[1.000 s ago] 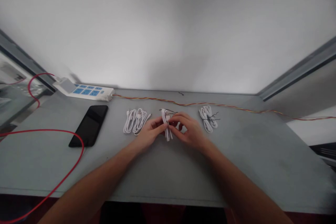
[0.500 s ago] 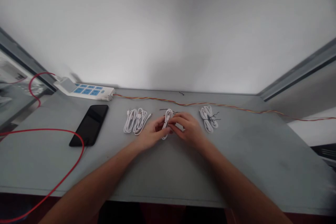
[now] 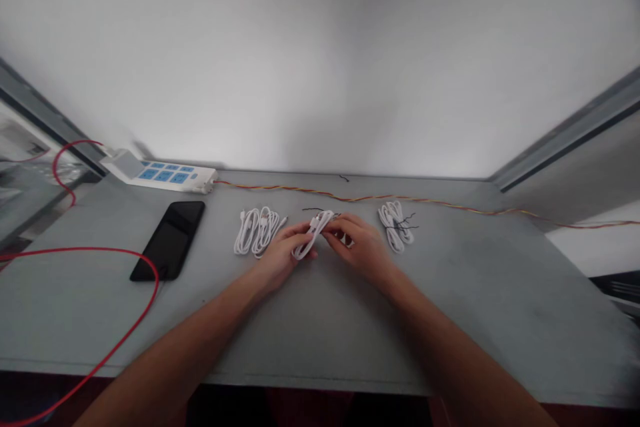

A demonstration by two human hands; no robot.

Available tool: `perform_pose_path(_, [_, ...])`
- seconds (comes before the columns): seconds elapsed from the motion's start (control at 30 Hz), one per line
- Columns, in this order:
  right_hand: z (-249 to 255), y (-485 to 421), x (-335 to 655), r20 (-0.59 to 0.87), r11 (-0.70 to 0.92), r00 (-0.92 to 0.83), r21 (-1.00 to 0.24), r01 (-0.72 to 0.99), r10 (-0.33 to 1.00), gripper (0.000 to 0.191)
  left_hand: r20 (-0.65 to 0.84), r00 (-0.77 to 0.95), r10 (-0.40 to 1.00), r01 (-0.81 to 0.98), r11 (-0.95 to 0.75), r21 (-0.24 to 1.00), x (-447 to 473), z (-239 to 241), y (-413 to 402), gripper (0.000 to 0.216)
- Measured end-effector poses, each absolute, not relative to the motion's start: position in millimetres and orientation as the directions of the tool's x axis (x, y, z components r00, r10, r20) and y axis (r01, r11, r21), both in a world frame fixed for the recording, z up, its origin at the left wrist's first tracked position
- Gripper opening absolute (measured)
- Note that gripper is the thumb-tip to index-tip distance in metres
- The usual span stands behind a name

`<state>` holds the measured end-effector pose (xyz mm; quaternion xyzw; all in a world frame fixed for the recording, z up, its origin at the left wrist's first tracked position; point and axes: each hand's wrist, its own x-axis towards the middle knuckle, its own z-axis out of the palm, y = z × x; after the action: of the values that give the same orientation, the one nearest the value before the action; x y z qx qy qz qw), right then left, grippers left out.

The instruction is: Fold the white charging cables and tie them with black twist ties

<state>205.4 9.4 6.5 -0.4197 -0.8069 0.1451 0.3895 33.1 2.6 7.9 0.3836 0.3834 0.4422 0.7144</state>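
Note:
A coiled white charging cable [image 3: 313, 237] is held slanted just above the table, with my left hand [image 3: 281, 255] closed on its left side, thumb on top. Close against the coil's right side, my right hand [image 3: 361, 243] has its fingers pinched together; whatever is between the fingertips is too small to make out. Behind the hands lie thin black twist ties [image 3: 314, 209], partly covered. To the left rest two coiled white cables [image 3: 246, 233] without visible ties. On the right is a pair of white cable coils [image 3: 397, 227] with black ties around them.
A black phone [image 3: 169, 240] lies at left, near a red cable [image 3: 150, 307] looping over the table edge. Behind it stands a white power strip [image 3: 170, 177] with a plugged-in adapter [image 3: 125, 163]. A twisted red-yellow wire [image 3: 425, 201] crosses the back, before a white wall.
The held coil has tilted from nearly upright toward a slant, its lower end swinging left. My right fingers have shifted slightly off its front to its right side.

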Motion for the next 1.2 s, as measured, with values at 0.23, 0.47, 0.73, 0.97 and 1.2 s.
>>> perform_pose_path(0.23, [6.6, 6.2, 203.3, 0.507, 0.630, -0.384, -0.529, 0.569, 0.772, 0.012, -0.083, 0.360, 0.929, -0.007, 0.091, 0.996, 31.5, -3.4, 1.1, 0.060])
perform_pose_path(0.47, [6.6, 3.4, 200.5, 0.419, 0.539, -0.341, -0.624, 0.566, 0.842, 0.010, -0.189, 0.359, 0.914, -0.166, 0.262, 0.951, 30.9, 5.4, -0.5, 0.076])
perform_pose_path(0.73, [4.1, 4.1, 196.8, 0.288, 0.428, -0.324, -0.709, 0.561, 0.901, 0.011, -0.141, 0.384, 0.913, -0.281, 0.260, 0.924, 33.8, 12.6, -4.3, 0.082])
perform_pose_path(0.97, [2.5, 7.7, 200.7, 0.404, 0.504, -0.301, -0.701, 0.504, 0.864, 0.008, -0.013, 0.047, 0.999, 0.090, 0.009, 0.996, 29.6, 10.6, 2.5, 0.032])
perform_pose_path(1.2, [7.6, 3.9, 200.0, 0.436, 0.574, -0.374, -0.646, 0.503, 0.818, 0.008, 0.099, 0.015, 0.995, 0.384, -0.097, 0.918, 27.8, 13.4, 0.4, 0.029])
